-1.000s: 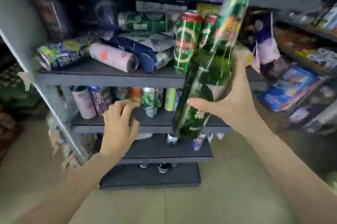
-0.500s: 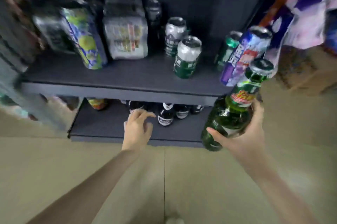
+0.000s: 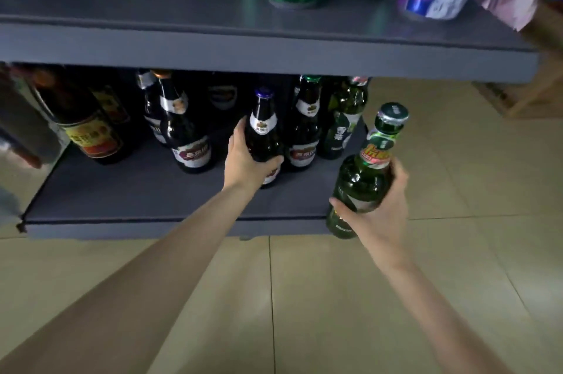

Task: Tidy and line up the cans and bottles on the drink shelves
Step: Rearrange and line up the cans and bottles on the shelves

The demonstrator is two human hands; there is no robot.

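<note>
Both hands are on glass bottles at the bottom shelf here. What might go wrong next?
The left hand grips a dark bottle standing close beside other bottles; shifting it could knock its neighbour. The right hand holds the green bottle tilted, off the bottom shelf and over the tiled floor; a slip there would probably break it.

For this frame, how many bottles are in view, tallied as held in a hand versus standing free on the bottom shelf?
Held in a hand: 2, the green bottle in the right hand and a dark bottle gripped by the left hand.
Standing free on the bottom shelf: at least 6; the dark back row is hard to separate.
Total: at least 8.
</note>
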